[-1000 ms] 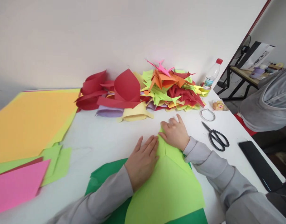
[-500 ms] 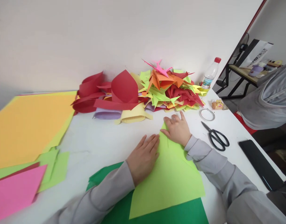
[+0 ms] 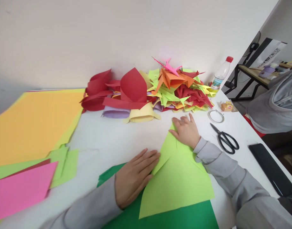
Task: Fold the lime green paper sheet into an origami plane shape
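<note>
A light green sheet of paper lies folded to a point on the white table, over a dark green sheet. My left hand lies flat, fingers stretched out, on the left folded edge of the light green sheet. My right hand presses flat on the sheet's pointed tip, fingers apart. Both wrists are in grey sleeves.
Behind the hands sit a pile of folded paper shapes and curled red paper. Orange and pink sheets lie left. Scissors, a tape ring, a bottle and a black phone lie right. Another person in grey sits far right.
My left hand has slid back toward me along the sheet's left fold. My right hand has stayed at the tip.
</note>
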### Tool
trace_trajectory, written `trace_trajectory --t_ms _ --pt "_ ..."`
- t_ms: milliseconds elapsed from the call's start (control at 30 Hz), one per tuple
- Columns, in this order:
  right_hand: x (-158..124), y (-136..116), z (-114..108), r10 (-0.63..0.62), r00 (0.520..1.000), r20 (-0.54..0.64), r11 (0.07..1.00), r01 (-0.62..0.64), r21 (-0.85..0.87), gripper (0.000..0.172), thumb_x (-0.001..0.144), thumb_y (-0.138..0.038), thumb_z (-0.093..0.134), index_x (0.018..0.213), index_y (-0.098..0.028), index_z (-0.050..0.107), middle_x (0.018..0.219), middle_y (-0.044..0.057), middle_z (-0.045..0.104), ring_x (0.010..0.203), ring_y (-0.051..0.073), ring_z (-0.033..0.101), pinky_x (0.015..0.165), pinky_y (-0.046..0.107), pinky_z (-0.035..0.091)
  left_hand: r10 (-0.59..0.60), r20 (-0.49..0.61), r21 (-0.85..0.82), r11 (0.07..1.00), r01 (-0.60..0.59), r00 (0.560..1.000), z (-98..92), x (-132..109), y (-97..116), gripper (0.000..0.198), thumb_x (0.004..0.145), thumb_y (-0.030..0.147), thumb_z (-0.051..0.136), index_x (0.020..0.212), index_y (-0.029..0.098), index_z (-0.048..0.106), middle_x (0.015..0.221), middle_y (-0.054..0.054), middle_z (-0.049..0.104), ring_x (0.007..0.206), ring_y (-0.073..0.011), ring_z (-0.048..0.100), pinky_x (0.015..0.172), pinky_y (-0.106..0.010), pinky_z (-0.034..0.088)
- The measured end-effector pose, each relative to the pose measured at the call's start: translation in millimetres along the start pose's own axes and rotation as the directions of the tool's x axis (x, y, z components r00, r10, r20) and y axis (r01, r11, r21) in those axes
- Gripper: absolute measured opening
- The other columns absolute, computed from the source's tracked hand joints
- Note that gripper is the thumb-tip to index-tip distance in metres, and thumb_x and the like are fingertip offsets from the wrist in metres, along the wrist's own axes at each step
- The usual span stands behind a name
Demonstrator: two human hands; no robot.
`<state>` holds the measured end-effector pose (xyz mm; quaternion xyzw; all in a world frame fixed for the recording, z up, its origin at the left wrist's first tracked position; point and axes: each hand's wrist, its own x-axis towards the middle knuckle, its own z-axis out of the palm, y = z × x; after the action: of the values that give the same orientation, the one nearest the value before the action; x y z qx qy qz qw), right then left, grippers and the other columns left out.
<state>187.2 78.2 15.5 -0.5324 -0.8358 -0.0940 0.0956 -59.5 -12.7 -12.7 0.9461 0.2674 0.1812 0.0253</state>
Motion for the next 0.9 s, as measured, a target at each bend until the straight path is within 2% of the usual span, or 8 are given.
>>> trace_trajectory --t_ms 133,333,600,900 --pt "0 0 0 0.006 1.000 0.020 1.000 -0.006 -0.008 0.055 0.093 -0.052 0.041 0.130 -0.012 0.048 0.106 0.014 0.069 0.111 0.030 0.049 0.108 0.055 0.013 0.040 0.011 -0.113 0.993 -0.038 0.999 -10.5 -10 -7 0.046 0.094 0.016 0.031 0.138 0.017 0.045 0.133 -0.008 0.058 0.135 -0.0205 0.039 0.116 -0.045 0.027" --pt "-1 0 0 0.005 1.000 0.018 1.000 -0.004 -0.012 0.054 0.093 -0.052 0.041 0.130 -0.013 0.047 0.108 0.014 0.068 0.111 0.030 0.049 0.107 0.055 0.013 0.073 0.021 -0.168 0.983 -0.068 0.997 -17.4 -20 -1 0.046 0.092 0.014 0.031 0.135 0.017 0.048 0.132 -0.006 0.059 0.134 -0.0188 0.041 0.117 -0.042 0.026" --pt "0 0 1 0.007 1.000 0.029 1.000 -0.006 -0.028 0.055 0.093 -0.051 0.041 0.131 -0.012 0.047 0.109 0.015 0.068 0.113 0.031 0.049 0.107 0.054 0.014 0.021 0.059 -0.202 0.979 -0.009 0.998 -25.1 -34 10 0.048 0.087 0.012 0.034 0.128 0.023 0.057 0.124 -0.003 0.065 0.128 -0.0199 0.049 0.114 -0.043 0.033" --pt "-1 0 1 0.004 1.000 0.011 1.000 -0.004 -0.001 0.053 0.094 -0.050 0.042 0.130 -0.012 0.047 0.108 0.013 0.069 0.110 0.032 0.049 0.107 0.057 0.013 0.011 0.054 -0.161 0.987 -0.002 0.998 -29.5 -40 19 0.050 0.085 0.009 0.037 0.128 0.024 0.057 0.122 -0.001 0.066 0.126 -0.0200 0.050 0.113 -0.042 0.035"
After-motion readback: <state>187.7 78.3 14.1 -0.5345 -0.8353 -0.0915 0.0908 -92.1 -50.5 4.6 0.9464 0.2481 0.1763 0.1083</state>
